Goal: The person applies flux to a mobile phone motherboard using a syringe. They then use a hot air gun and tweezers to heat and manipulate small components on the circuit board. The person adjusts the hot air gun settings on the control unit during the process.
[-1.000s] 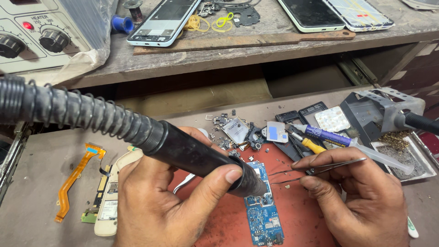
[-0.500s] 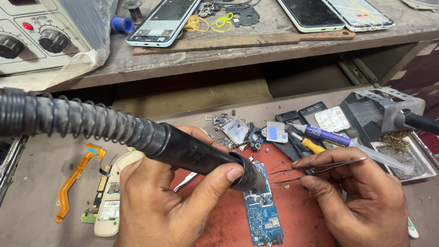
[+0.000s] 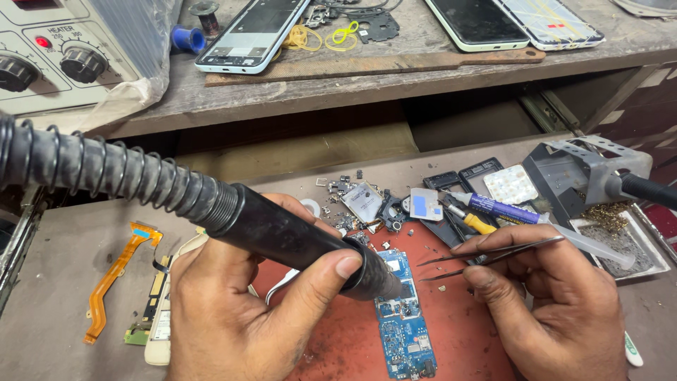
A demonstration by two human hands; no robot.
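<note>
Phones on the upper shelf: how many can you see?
3. A light-blue opened phone lies left of centre; a dark-screened phone and a phone with a pale patterned face sit side by side at right. More may lie beyond the top edge.

Your left hand (image 3: pixel 233 317) is wrapped round the hot-air wand (image 3: pixel 282 236), a thick black barrel trailing a ribbed, coiled hose up and away to the left. The wand lies tilted, nozzle down, its tip right over the top end of the board (image 3: pixel 405 324); whether it touches, you can't tell. The board is a narrow blue circuit board, lying flat and lengthwise. Your right hand (image 3: pixel 550 310), to the right of the board, pinches slim dark tweezers (image 3: pixel 486 254), their two tips slightly apart, pointing left and hovering just beside the board's upper right edge.
</note>
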